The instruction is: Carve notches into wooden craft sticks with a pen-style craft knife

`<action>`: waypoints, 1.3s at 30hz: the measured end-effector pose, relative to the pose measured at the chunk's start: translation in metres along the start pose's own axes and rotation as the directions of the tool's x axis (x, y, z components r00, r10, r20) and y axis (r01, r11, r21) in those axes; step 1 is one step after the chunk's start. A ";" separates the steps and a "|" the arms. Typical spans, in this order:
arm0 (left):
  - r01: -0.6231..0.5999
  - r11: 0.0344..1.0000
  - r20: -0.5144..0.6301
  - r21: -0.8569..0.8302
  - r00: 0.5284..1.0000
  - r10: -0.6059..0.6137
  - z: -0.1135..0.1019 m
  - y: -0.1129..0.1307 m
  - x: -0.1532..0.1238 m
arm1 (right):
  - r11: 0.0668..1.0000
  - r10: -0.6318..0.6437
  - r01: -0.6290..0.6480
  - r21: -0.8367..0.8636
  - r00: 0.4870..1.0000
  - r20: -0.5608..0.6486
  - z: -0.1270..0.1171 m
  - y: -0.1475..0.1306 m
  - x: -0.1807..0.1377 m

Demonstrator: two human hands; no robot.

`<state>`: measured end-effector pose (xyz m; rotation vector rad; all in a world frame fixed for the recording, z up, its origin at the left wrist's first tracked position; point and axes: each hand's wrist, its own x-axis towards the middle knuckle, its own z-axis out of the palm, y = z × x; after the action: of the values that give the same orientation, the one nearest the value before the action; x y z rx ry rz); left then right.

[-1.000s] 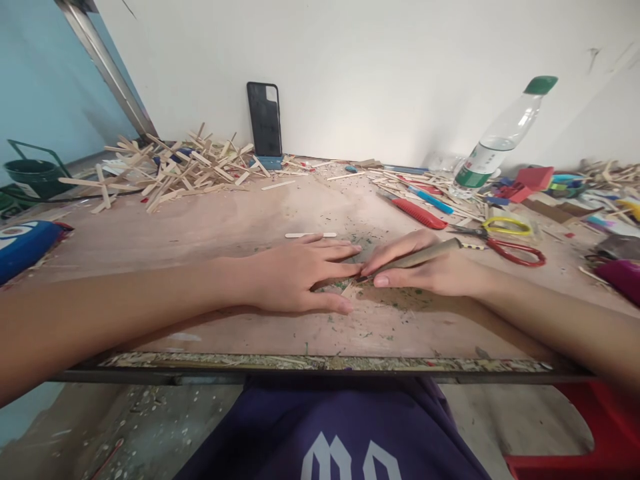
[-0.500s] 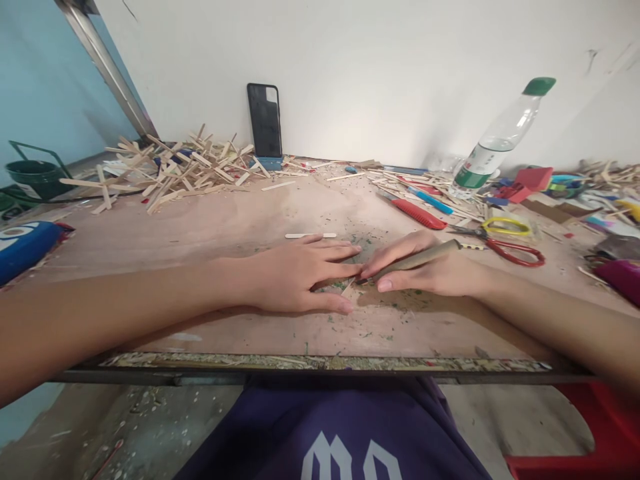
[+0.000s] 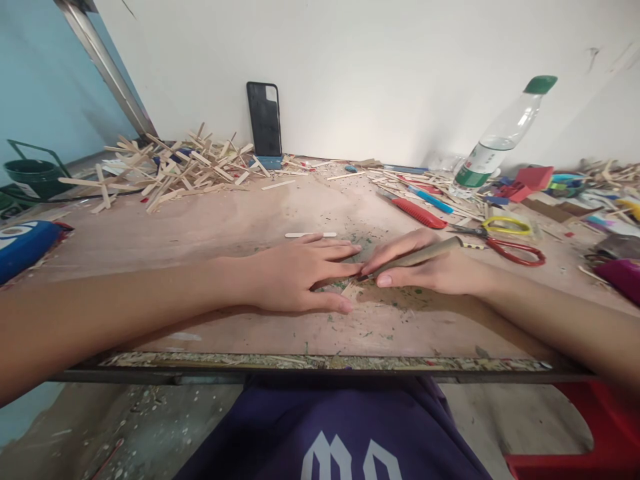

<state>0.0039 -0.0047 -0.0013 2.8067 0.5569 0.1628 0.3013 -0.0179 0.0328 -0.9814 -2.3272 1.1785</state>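
Observation:
My left hand (image 3: 295,273) lies flat on the wooden board, fingers spread, pointing right. Its index fingertip meets the tip area of a slim olive-brown craft knife (image 3: 420,256). My right hand (image 3: 443,270) is closed round this knife, its dark tip angled down at the board and its pale, dotted rear end toward the right. A sliver of thin wooden stick (image 3: 347,287) shows between my left thumb and index finger; the rest is hidden under the hand. Another wooden stick (image 3: 311,235) lies just beyond my left hand. Green crumbs are scattered around the fingertips.
A pile of craft sticks (image 3: 195,167) lies at the back left, beside a leaning phone (image 3: 265,120). To the right are a red-handled cutter (image 3: 419,213), a blue pen (image 3: 431,199), scissors (image 3: 515,252) and a tilted bottle (image 3: 487,157). The table's front edge (image 3: 320,363) is near me.
The knife's tip has shifted very slightly, and the fingers of my right hand with it. My left hand stays in place.

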 end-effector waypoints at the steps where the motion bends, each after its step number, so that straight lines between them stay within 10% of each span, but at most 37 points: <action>1: 0.003 1.000 0.000 -0.001 1.000 -0.003 0.000 0.000 0.000 | 1.000 0.003 -0.003 -0.002 1.000 -0.005 0.000 0.000 0.000; 39: 0.012 1.000 0.010 0.005 1.000 -0.012 0.000 0.000 0.000 | 1.000 -0.027 0.027 -0.015 0.999 -0.018 0.000 0.000 -0.001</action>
<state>0.0041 -0.0049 -0.0007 2.8066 0.5728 0.1450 0.3019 -0.0191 0.0328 -0.9582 -2.3308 1.1392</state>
